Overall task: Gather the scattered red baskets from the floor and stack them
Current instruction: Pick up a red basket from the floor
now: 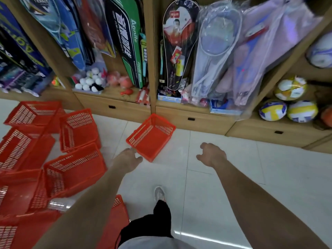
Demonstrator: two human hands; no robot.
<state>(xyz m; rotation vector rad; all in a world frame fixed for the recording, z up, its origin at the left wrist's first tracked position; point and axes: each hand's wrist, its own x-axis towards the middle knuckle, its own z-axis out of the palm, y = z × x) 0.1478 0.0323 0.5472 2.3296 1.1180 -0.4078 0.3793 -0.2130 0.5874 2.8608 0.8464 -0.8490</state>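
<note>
One red mesh basket (152, 139) lies tipped on the white floor by the shelf base, its opening toward me. My left hand (128, 158) hovers just short of its near corner, fingers apart and holding nothing. To the right of that basket my right hand (212, 155) is also empty, its fingers loosely curled. Several more red baskets lie scattered on the left: one upright at the back (36, 114), one on its side (79, 129), one near my left forearm (75, 170). Another (115, 223) lies partly under my arm at the bottom.
A wooden shelf unit (152, 97) with drawers runs along the back, holding racket bags, small balls and volleyballs (289, 110). My foot in a light shoe (159, 193) stands on the tiled floor (233, 177). A clear plastic bottle (61, 203) lies among the left baskets.
</note>
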